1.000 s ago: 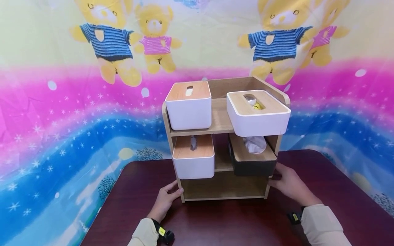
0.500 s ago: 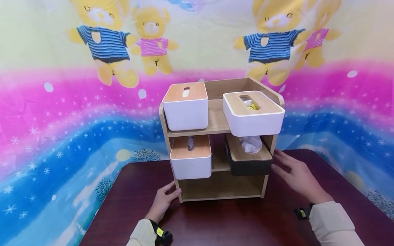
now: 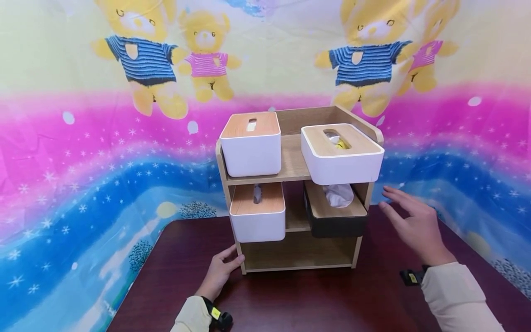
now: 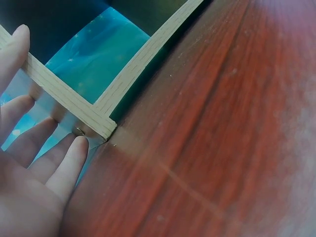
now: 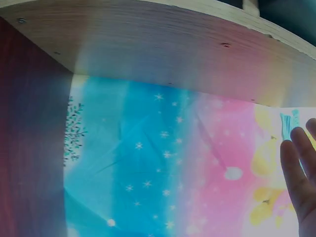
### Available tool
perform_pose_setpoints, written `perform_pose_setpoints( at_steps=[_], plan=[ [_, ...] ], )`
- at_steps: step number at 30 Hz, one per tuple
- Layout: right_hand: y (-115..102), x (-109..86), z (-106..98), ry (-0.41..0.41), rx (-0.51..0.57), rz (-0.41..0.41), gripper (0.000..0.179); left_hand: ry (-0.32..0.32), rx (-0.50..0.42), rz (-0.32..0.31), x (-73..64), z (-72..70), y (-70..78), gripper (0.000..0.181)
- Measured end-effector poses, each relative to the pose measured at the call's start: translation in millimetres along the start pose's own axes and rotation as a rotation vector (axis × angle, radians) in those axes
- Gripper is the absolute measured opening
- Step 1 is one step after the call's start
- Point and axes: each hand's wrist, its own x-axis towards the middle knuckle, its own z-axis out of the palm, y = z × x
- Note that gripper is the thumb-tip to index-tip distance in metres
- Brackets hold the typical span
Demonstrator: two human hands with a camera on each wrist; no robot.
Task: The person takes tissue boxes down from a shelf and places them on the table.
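Observation:
A light wood-look shelf unit (image 3: 298, 157) stands on the table. My left hand (image 3: 220, 272) rests against the lower left side panel (image 4: 74, 98), with nearly straight fingers at its outer face and the thumb at its front edge. My right hand (image 3: 415, 226) is raised in the air beside the right side, apart from it, with fingers extended. Two white tissue boxes sit on top, one at left (image 3: 253, 154) and one at right (image 3: 346, 168). Below are a white tissue box (image 3: 258, 227) and a black one (image 3: 340, 226) with wood-look lids, sticking out past the shelf's front.
The dark red table (image 3: 290, 304) bears the shelf unit. A bear-printed curtain (image 3: 274, 55) hangs behind and around it. The bottom compartment (image 3: 298, 251) has no box in sight. The right-hand boxes overhang the front edge.
My right hand has let go of the shelf's right side and moved up and to the right, away from it. My left hand stays at the lower left panel.

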Motion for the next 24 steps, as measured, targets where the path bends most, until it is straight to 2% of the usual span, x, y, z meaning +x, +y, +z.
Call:
perform_pose_setpoints(
  at_steps=[9, 15, 24],
  plan=[
    [-10.2, 32.0, -10.7, 0.071, -0.046, -0.053, 0.068, -0.019, -0.007, -0.001, 0.6, -0.8, 1.9, 0.074],
    [-18.2, 45.8, -13.0, 0.102, -0.030, -0.112, 0.081, -0.006, -0.004, 0.002, 0.6, -0.3, -0.6, 0.072],
    [-25.0, 58.6, -13.0, 0.137, 0.076, -0.222, 0.078, -0.012, 0.011, -0.005, 0.7, -2.0, -0.3, 0.072]
  ],
)
